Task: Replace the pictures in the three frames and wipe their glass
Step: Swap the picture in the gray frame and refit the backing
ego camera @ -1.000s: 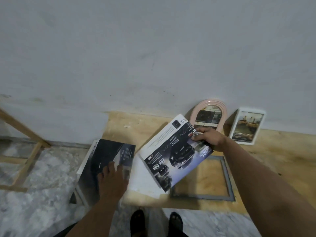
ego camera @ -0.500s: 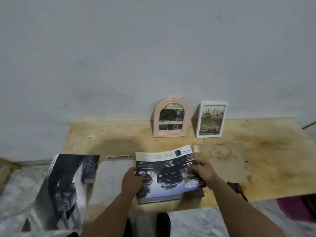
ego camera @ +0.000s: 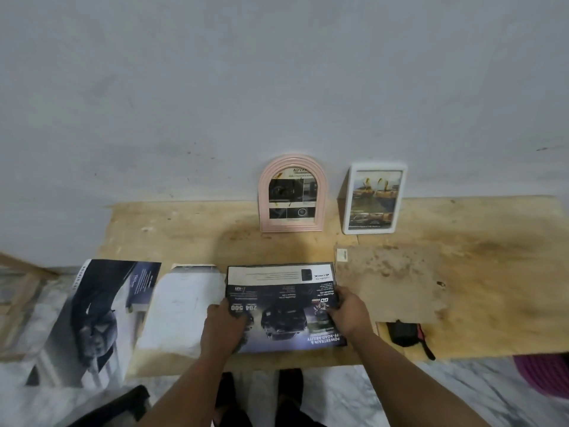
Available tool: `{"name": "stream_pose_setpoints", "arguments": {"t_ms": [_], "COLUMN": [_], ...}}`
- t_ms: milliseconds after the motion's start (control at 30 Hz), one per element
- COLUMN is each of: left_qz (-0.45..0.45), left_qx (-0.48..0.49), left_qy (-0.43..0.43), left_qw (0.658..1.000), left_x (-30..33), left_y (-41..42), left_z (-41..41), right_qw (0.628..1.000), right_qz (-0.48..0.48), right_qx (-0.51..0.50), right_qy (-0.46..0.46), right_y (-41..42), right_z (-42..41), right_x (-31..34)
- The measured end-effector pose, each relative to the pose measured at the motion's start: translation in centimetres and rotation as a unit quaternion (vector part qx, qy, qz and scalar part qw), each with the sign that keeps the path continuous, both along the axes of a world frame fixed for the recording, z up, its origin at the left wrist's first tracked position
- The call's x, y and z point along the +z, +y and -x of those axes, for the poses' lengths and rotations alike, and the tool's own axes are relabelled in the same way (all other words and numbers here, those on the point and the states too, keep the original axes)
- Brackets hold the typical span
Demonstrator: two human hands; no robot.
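A car brochure picture [ego camera: 281, 306] lies upside down to me on the wooden board [ego camera: 191, 229], near its front edge. It covers a flat grey frame, of which only a thin dark edge [ego camera: 277, 265] shows along the top. My left hand [ego camera: 222, 329] grips the picture's left side with curled fingers. At the picture's right edge, my right hand [ego camera: 348, 312] pinches it. A pink arched frame [ego camera: 292, 192] and a white rectangular frame [ego camera: 373, 198] lean upright against the wall, each with a picture inside.
A brown backing board [ego camera: 397, 285] lies right of the picture, with a small white tag [ego camera: 341, 255] at its corner. A black and red tool [ego camera: 406, 334] sits at its front. A white sheet [ego camera: 181, 309] and a dark magazine [ego camera: 98, 318] lie to the left.
My left hand left the dark magazine and took the picture's left side. Both hands brought the picture down flat over the grey frame. My view swung right.
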State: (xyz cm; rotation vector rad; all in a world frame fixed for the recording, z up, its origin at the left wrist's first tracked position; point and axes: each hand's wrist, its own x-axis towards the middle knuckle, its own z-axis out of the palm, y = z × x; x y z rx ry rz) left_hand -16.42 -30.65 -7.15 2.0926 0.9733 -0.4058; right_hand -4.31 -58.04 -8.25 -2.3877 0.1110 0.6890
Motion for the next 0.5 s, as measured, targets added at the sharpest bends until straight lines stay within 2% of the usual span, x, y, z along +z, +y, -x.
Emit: {"name": "stream_pose_setpoints", "arguments": {"t_ms": [300, 500], "left_qz": [-0.078, -0.090], "left_qx": [-0.084, -0.121], "left_qy": [0.090, 0.107], "left_qw": [0.989, 0.983], "left_x": [0.4, 0.2], "left_y": [-0.2, -0.3], "left_z": [-1.4, -1.2], "right_qw": [0.989, 0.972], "right_qz": [0.111, 0.157], "right_qx": [0.086, 0.157], "right_qy": [-0.038, -0.074], "right_y": [-0.2, -0.5], "right_z": [-0.8, -0.6], "right_x": [0.1, 0.1]}}
